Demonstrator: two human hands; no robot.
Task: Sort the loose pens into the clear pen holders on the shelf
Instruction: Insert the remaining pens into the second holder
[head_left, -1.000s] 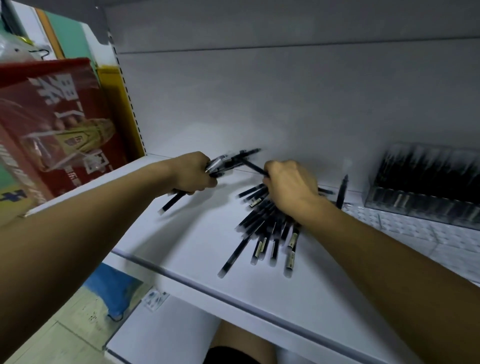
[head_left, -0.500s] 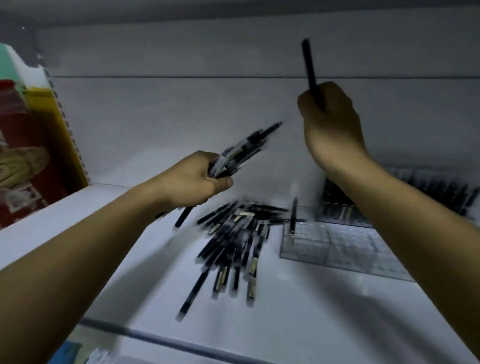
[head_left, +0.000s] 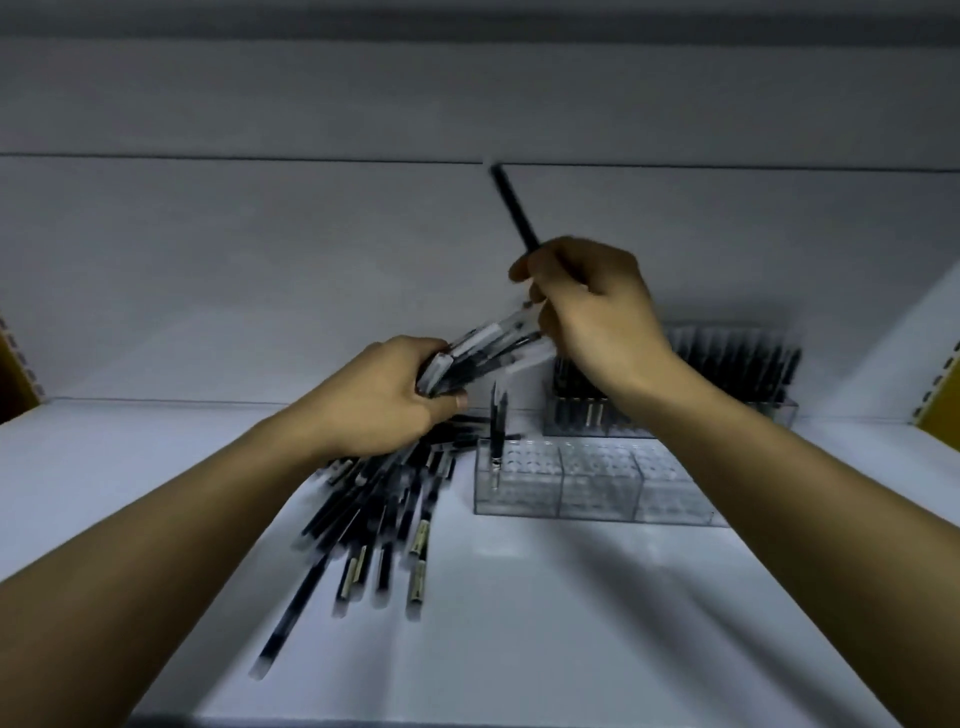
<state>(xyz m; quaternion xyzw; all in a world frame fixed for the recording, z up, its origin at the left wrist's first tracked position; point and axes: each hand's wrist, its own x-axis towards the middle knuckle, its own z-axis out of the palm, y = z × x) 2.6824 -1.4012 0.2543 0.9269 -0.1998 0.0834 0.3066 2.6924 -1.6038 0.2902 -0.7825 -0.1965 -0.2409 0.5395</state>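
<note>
Change: right hand (head_left: 592, 312) has come down from its raised position half a second ago and now meets the bundle held by the left hand; the black pen it carries now leans up and to the left instead of standing almost straight.
Left hand (head_left: 384, 410): fingers wrapped around a bundle of pens (head_left: 483, 348), held above the shelf with its frosted clear ends pointing up to the right.
Right hand: fingers curled around a single black pen (head_left: 514, 208), a slim matte stick jutting above the knuckles; fingertips reach the far end of the bundle.
Loose pens (head_left: 374, 519): fanned heap of black barrels left of the shelf's middle, tips toward the front edge, partly under the left wrist.
Labels: pale gold bands on several barrels, too blurred to read.
Front pen holder (head_left: 592, 483): clear plastic box with dimpled compartments, just right of the heap; upright pens (head_left: 496, 431) stand in its left compartment.
Rear pen holder (head_left: 727, 374): clear, packed with dark pens, against the back wall.
Shelf (head_left: 519, 623): smooth white board.
</note>
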